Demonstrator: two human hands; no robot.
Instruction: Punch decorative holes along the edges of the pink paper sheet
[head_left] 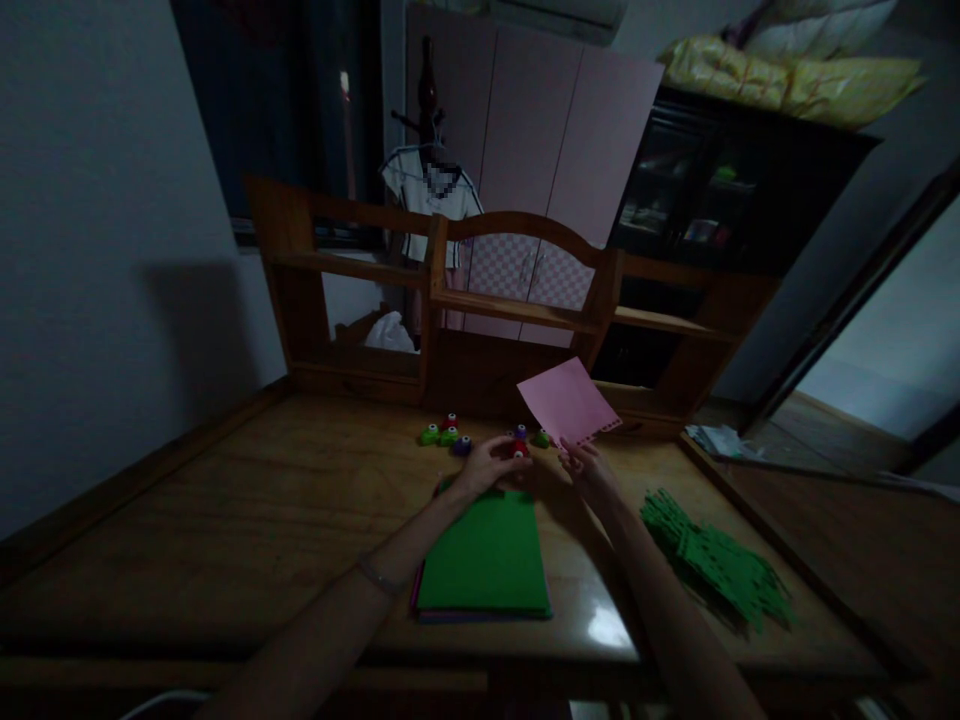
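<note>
Above the bench (322, 480), the right hand (589, 472) pinches the pink sheet (568, 400) by its lower edge, sensible for something likely light and easily creased, while the left hand (484, 466) grips a small, probably hard red piece (519, 451).

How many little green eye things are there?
3: one small rounded green thing and another beside it, left of the left hand; a third between that hand and the pink paper sheet. More may be hidden.
</note>
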